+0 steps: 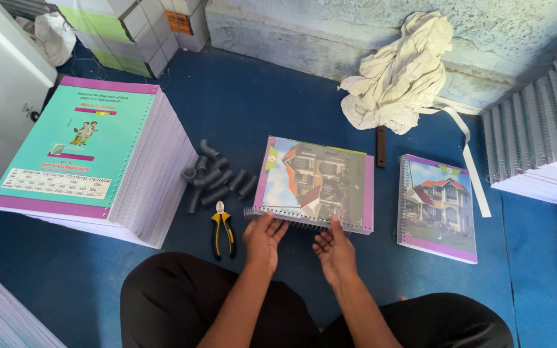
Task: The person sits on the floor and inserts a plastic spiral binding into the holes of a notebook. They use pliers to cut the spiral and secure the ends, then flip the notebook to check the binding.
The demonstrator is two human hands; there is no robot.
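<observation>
A notebook (317,180) with a house picture on its cover lies on the blue floor in front of me. A wire spiral (294,221) runs along its near edge. My left hand (263,238) touches the spiral's left part with fingers spread. My right hand (334,248) rests on the right part of that edge, fingertips on the spiral. Neither hand lifts anything. Yellow-handled pliers (222,229) lie just left of my left hand.
A tall stack of punched sheets with a teal cover (91,154) stands at left. Grey spiral coils (217,180) lie beside it. A bound notebook (438,206) lies at right, more bound notebooks (536,135) at far right, a crumpled cloth (401,74) behind.
</observation>
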